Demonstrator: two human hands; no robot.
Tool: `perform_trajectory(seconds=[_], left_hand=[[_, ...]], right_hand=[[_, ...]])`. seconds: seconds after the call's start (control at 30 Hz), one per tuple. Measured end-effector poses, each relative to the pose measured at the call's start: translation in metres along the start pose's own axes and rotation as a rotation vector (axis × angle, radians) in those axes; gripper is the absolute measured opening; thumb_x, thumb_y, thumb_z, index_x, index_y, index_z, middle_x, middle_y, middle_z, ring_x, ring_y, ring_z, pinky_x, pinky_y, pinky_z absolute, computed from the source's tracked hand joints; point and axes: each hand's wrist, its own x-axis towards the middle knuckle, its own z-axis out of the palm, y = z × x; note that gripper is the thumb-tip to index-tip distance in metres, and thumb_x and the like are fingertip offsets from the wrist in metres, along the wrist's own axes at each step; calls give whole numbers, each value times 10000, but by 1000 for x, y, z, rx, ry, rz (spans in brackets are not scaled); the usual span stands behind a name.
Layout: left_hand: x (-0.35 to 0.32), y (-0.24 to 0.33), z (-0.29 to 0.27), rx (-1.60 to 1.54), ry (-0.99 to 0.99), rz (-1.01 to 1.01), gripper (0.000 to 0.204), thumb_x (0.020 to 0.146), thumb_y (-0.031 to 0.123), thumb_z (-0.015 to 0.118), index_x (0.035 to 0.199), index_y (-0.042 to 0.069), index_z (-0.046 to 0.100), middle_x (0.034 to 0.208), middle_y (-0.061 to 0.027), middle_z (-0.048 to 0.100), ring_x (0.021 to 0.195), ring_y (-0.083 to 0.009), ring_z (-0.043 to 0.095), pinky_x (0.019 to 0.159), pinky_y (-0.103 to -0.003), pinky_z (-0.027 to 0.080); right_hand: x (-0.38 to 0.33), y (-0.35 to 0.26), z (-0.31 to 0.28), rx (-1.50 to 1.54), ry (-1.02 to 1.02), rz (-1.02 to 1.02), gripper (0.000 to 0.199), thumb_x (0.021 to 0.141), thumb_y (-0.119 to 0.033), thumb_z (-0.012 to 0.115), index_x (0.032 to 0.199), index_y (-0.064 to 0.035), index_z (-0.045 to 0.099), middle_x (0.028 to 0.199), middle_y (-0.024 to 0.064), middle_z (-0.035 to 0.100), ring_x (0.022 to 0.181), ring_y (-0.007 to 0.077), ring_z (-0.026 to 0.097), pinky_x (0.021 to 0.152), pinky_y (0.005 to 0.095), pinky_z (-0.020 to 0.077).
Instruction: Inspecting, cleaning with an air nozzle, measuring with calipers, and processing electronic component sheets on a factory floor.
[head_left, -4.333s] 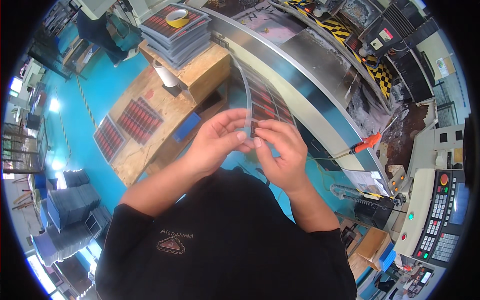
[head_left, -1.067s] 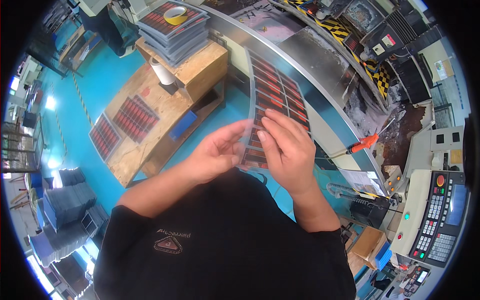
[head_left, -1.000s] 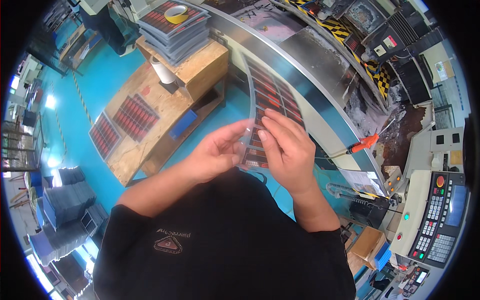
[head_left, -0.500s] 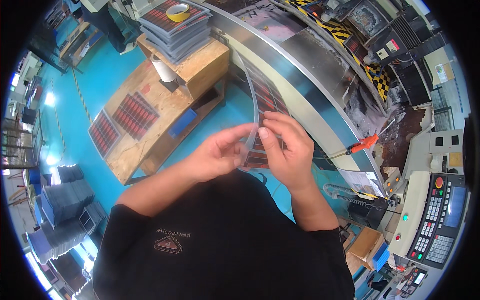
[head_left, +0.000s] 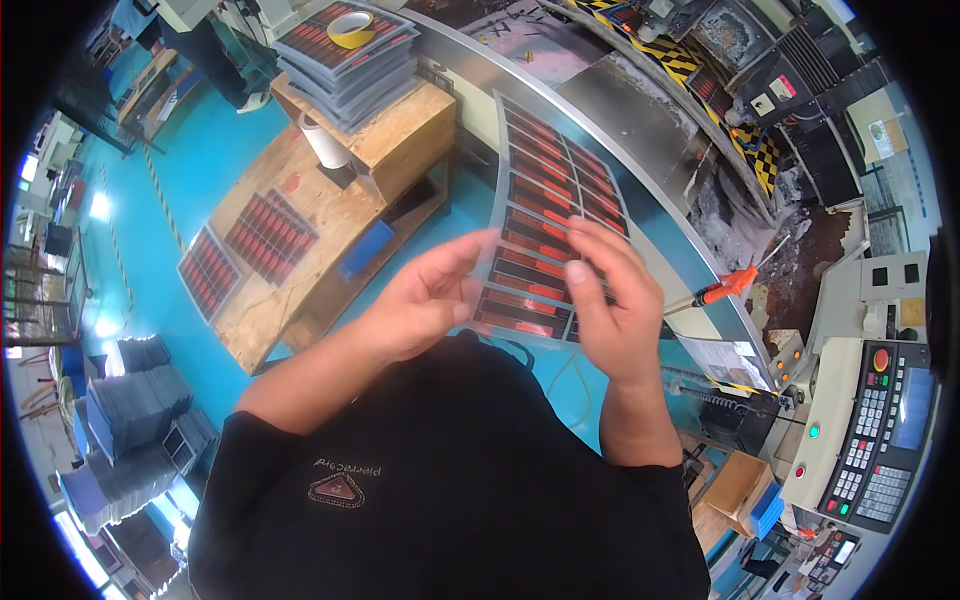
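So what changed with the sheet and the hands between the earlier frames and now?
The sheet of red labels, seen nearly edge-on half a second ago, has been turned flat to face the camera. The left hand and right hand still grip its near end. The stack of sheets with the yellow tape roll and the orange-handled screwdriver have not moved.

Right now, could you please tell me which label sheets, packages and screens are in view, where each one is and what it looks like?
Label sheet: held in both hands, grey with rows of red-orange rectangles.
Stack of sheets: on the wooden box, upper left, yellow tape roll on top.
Two loose sheets: flat on the wooden bench, red strips.
Control panel: lower right, cream housing, keypad, bluish screen.
Cardboard box: on the floor, lower right, brown.
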Motion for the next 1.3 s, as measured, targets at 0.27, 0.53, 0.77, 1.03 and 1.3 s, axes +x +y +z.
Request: perform_trajectory(seconds=[0.27,0.53,0.77,1.03,1.3], left_hand=[[7,14,-7,-135,70,102,760,809,44,603,1503,62,293,1454,-135,432,1209,-237,544,870,-340,521],[13,17,-11,-155,108,125,777,795,38,581,1509,58,276,1416,-134,470,1189,-246,557,845,-349,533],[16,17,-2,-120,140,130,793,798,86,605,1514,55,266,1421,-137,463,1207,-252,544,891,-367,512],[17,17,-5,-92,98,127,808,811,144,649,1513,51,262,1366,-147,501,1036,-230,623,788,-325,551],[13,20,-2,-126,193,138,812,803,141,671,1507,57,273,1352,-154,517,936,-224,677,691,-300,595]], right_hand=[[-43,-12,-30,433,143,184,145,857,8,650,997,24,681,963,144,688,808,193,674,710,274,529],[-60,-2,-7,393,-184,180,102,829,17,668,931,30,675,852,128,692,718,185,667,650,270,524],[-71,20,11,1061,-156,719,285,982,-174,546,1189,19,566,1064,153,678,859,247,688,725,343,575],[-48,11,16,1448,196,801,269,971,-140,547,1216,-28,537,1013,144,688,820,215,705,618,313,590],[-43,8,18,1523,203,856,227,967,-142,559,1169,-39,557,952,119,704,782,186,703,604,307,586]])
